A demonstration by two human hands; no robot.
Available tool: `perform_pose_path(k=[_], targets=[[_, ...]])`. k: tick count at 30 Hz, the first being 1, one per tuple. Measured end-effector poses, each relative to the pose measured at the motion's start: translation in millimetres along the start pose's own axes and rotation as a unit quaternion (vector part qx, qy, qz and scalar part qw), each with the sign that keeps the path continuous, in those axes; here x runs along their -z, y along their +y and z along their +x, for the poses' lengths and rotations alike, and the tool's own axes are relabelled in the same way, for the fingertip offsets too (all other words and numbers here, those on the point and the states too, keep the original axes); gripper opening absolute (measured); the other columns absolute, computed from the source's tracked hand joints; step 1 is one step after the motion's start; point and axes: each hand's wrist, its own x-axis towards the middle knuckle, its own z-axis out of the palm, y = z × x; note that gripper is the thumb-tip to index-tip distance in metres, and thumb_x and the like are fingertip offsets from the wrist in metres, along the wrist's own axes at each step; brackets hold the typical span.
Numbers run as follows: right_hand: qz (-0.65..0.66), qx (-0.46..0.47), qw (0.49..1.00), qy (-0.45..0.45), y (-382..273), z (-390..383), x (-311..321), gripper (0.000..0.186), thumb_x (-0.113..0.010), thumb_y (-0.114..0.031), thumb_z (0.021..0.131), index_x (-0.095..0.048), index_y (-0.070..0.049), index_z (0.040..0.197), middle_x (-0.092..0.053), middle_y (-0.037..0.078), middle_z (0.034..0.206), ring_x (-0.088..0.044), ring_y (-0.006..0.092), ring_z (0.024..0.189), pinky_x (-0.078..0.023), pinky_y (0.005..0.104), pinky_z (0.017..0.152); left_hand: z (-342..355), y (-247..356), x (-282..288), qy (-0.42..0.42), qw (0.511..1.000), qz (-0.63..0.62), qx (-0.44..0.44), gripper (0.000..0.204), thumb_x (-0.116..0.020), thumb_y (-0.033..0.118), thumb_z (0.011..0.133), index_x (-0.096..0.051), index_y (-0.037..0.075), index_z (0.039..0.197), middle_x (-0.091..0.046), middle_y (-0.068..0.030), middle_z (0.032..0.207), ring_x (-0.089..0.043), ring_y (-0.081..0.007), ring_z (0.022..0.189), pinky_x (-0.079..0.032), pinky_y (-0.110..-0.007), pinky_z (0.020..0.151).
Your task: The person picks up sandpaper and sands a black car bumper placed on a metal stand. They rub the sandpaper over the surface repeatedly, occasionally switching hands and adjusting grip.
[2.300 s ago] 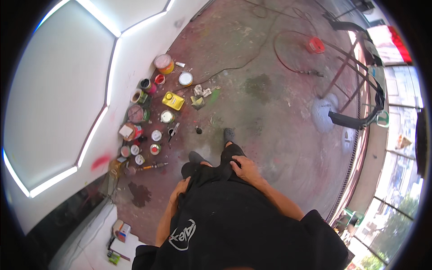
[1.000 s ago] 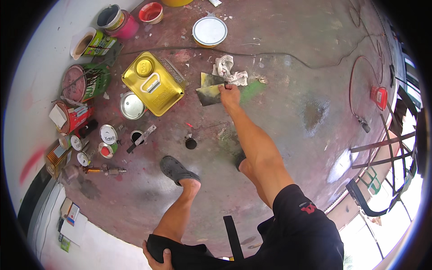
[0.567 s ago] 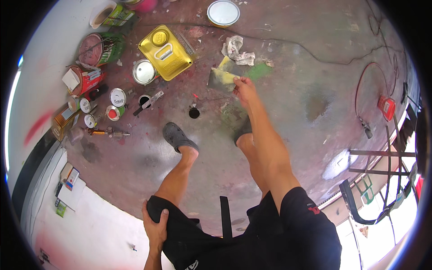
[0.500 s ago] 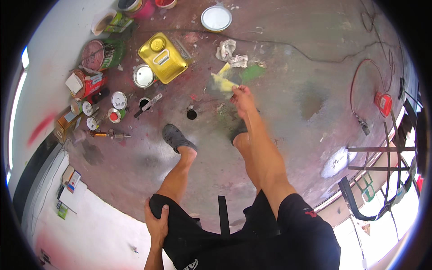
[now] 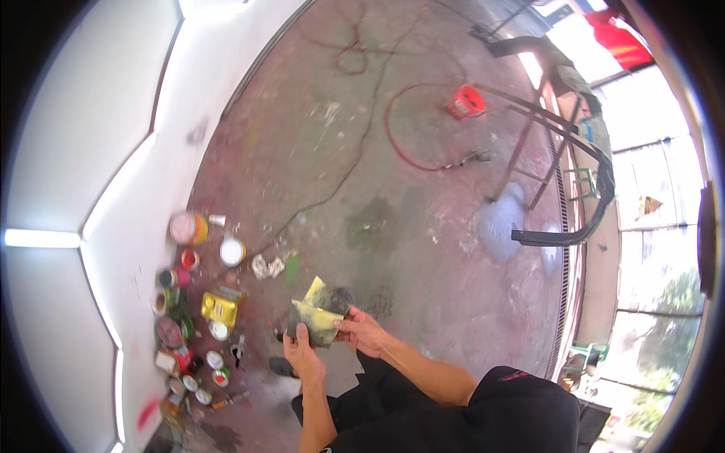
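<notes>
Step in hand: looks like handling a stained yellow-and-dark sheet [image 5: 316,315], both hands on it; single folded piece or two overlapping, can't tell.
Sheet spot: up in front of the body, between the hands, apart from the floor [image 5: 430,294] as far as visible; a yellow corner points up, dark part behind and to the right.
Left hand [image 5: 306,361]: at the sheet's lower left edge, thumb up along the near face.
Left fingers: gripping the sheet, mostly hidden behind it.
Right hand [image 5: 365,334]: at the sheet's right edge, slightly higher than the left.
Right fingers: pinching the edge, thumb on the near side; exact placing behind unclear.
Left forearm: rises almost straight from the lower edge.
Right forearm: slants up and leftward out of the black sleeve [image 5: 521,389], longer visible stretch than the left.
Next move calls for: judged, both hands moving together to keep the sheet's angle, or one grip easing while the other holds; a loose edge could flop.
Floor left: rags [image 5: 267,266] by a green stain [image 5: 292,269]; yellow can [image 5: 219,309] beside a cluster of tins near the wall [image 5: 124,287].
Floor far: red bucket [image 5: 466,103], red hose [image 5: 390,124] curving near it.
Blur: slight, small tins hard to tell apart.
</notes>
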Motion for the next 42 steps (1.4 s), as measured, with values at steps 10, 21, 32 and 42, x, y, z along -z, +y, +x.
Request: perform_pose_path(k=[10, 21, 32, 42], targets=[[0.13, 0.265, 0.952, 0.081, -205, -117, -33, 0.041, -0.062, -0.042, 0.112, -0.065, -0.008, 0.134, -0.073, 0.004, 0.122, -0.07, 0.0193, 0.108, -0.058, 0.0407, 0.095, -21, 119, -175, -0.236, 0.971, -0.036, -0.002, 0.024, -0.063, 0.024, 0.112, -0.06, 0.008, 0.13, -0.071, -0.0052, 0.122, -0.072, -0.0211, 0.108, -0.062, -0.04, 0.092], [-0.711, 0.568, 0.372, 0.184, -339, -155, -51, 0.059, -0.068, -0.006, 0.091, -0.063, -0.021, 0.148, -0.061, 0.006, 0.141, -0.056, 0.0299, 0.131, -0.046, 0.047, 0.111, 15, 221, -349, -0.42, 0.858, 0.228, -0.187, 0.031, -0.045, 0.029, 0.119, -0.062, 0.003, 0.122, -0.064, -0.004, 0.107, -0.057, -0.0138, 0.097, -0.049, -0.03, 0.089], [-0.774, 0.501, 0.37, 0.112, -432, -76, -129, 0.065, -0.069, -0.006, 0.087, -0.061, -0.023, 0.149, -0.057, 0.007, 0.147, -0.049, 0.0323, 0.143, -0.04, 0.053, 0.12, 148, 312, -479, -0.402, 0.852, 0.228, -0.245, 0.026, -0.058, 0.013, 0.112, -0.055, 0.001, 0.134, -0.062, -0.0099, 0.117, -0.061, -0.02, 0.103, -0.052, -0.034, 0.092], [-0.64, 0.652, 0.401, 0.073, -487, -6, -155, 0.092, -0.08, -0.002, 0.072, -0.052, -0.018, 0.158, -0.045, 0.011, 0.156, -0.038, 0.0403, 0.153, -0.031, 0.0608, 0.13, 173, 357, -531, -0.475, 0.866, 0.108, 0.11, 0.029, -0.059, 0.011, 0.111, -0.053, 0.006, 0.138, -0.067, -0.0112, 0.125, -0.069, -0.0227, 0.108, -0.059, -0.04, 0.094]])
